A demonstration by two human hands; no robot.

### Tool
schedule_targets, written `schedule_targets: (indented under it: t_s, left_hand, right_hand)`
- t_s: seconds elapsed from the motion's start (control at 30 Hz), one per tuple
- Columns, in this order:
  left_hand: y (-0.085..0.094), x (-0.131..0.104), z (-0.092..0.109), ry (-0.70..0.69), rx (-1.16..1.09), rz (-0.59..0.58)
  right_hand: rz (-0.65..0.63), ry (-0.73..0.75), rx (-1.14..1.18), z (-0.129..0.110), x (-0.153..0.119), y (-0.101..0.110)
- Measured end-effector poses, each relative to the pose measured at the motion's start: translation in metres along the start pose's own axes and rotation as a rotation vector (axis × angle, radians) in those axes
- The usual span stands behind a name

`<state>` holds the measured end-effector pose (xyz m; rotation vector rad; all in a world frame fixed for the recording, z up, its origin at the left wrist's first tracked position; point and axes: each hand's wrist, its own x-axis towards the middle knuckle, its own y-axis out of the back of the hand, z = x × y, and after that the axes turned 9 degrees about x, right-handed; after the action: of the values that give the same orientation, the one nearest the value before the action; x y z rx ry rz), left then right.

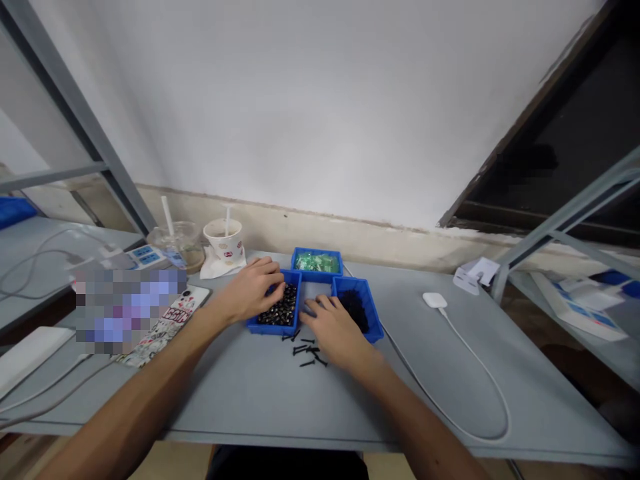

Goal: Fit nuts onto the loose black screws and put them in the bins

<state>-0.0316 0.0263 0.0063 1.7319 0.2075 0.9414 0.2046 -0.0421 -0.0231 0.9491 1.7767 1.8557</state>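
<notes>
My left hand (257, 287) reaches over the left blue bin (273, 329), its fingers curled together at the bin's inner side. That bin holds many small shiny dark metal pieces (281, 310). Whatever sits between those fingertips, if anything, is hidden. My right hand (337, 330) is palm down beside the right blue bin (373, 310), with its fingers apart over the gap between the two bins. Black screws (307, 350) lie loose on the table just left of the right palm. Dark small parts (354, 308) fill the right bin, partly covered by that hand.
A third blue bin (317, 273) with green packets stands behind. To the left are a paper cup (225, 243), a clear plastic cup (187, 253), a power strip (147, 257) and a stickered phone-like item (163, 330). A white charger (434, 301) with cable lies right.
</notes>
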Motion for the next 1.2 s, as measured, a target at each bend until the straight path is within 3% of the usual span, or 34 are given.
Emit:
schedule_targets:
  t_s: [0.1, 0.5, 0.87, 1.03, 1.2]
  left_hand:
    - [-0.006, -0.002, -0.004, 0.0, 0.001, -0.045]
    - [-0.004, 0.001, 0.007, 0.042, -0.012, 0.035]
    - [-0.002, 0.001, 0.013, -0.009, -0.003, -0.031]
    - [-0.003, 0.001, 0.02, -0.08, -0.07, 0.015]
    - [-0.004, 0.0, 0.026, -0.122, -0.124, 0.051]
  right_hand:
    - [-0.009, -0.006, -0.007, -0.001, 0.0, -0.002]
    - [-0.047, 0.011, 0.069, 0.005, 0.001, -0.002]
    - [-0.117, 0.003, 0.036, 0.003, 0.001, -0.002]
    - [0.002, 0.021, 0.006, 0.007, 0.001, 0.0]
    - [0.276, -0.065, 0.03, 0.012, 0.003, 0.009]
